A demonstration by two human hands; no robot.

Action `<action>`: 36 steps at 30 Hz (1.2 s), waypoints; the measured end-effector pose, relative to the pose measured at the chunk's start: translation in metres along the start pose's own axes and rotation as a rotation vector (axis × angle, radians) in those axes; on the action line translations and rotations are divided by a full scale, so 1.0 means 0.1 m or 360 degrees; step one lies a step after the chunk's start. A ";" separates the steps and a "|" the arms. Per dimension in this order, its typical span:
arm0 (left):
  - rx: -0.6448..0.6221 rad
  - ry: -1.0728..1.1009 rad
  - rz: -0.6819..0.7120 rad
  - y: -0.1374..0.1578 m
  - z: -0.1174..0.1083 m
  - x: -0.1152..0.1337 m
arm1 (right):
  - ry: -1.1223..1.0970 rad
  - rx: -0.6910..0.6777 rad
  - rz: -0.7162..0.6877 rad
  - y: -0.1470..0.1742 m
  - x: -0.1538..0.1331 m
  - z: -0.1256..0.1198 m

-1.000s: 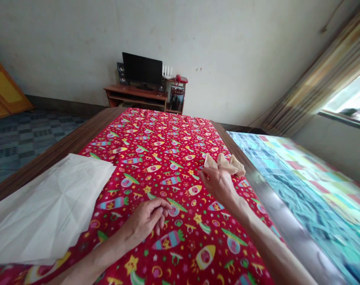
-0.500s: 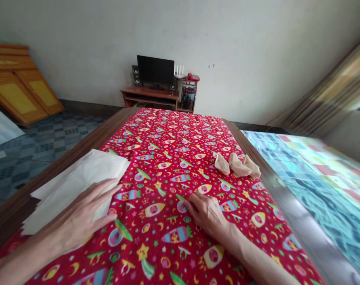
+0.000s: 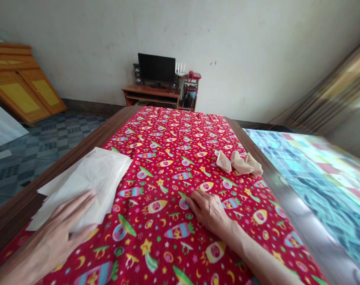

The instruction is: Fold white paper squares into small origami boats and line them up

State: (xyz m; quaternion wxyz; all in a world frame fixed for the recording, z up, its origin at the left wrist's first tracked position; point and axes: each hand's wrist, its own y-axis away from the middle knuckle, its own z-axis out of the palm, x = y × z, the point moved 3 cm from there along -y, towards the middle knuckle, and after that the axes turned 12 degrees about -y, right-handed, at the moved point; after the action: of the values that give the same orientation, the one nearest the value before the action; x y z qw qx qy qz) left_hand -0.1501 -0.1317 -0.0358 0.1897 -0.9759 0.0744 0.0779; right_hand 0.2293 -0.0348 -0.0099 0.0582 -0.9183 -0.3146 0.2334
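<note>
My left hand [image 3: 68, 227] lies over the near part of a loose stack of thin off-white paper sheets [image 3: 101, 166], at the left of the table. Its fingers are stretched out and the thumb is held apart; it grips nothing. On the red patterned tablecloth [image 3: 156, 182], right of the middle, rests my right hand [image 3: 211, 209], its fingers curled in and nothing visible in them. Beyond it, near the right edge of the cloth, several folded boat-like paper shapes [image 3: 241, 164] sit close together.
Dark wooden table edges [image 3: 87, 136] border the cloth. Past the far end stands a small desk [image 3: 151, 91] with a monitor [image 3: 156, 68], speakers and a red telephone [image 3: 194, 75]. A wooden cabinet [image 3: 25, 85] is at the left, a bed with coloured covers [image 3: 304, 178] at the right.
My left hand has slid back toward me along the paper stack, uncovering more of the sheets. My right hand stays in the same place on the cloth. The view has shifted slightly.
</note>
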 end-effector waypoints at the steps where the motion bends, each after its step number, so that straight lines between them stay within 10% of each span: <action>1: -0.0017 -0.0026 0.0036 0.02 -0.02 0.02 | 0.0003 0.0004 -0.0002 0.00 0.00 0.00; 16: 0.0376 0.0539 -0.0364 0.03 -0.20 0.06 | 0.0006 -0.0012 0.0014 0.00 -0.03 -0.04; 28: 0.0357 0.0487 0.0581 -0.61 -0.55 0.99 | -0.0001 0.0007 -0.0004 0.01 -0.02 -0.03; 36: 0.0350 0.0511 0.0716 -0.99 -0.63 1.67 | -0.0193 0.0311 -0.0466 0.09 -0.12 -0.10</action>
State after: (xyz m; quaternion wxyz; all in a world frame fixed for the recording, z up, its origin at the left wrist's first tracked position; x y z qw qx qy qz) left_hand 0.0384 -0.0848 0.0270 0.2582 -0.9083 0.3259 -0.0458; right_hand 0.2305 -0.0488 0.0018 0.1614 -0.8369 -0.4236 0.3067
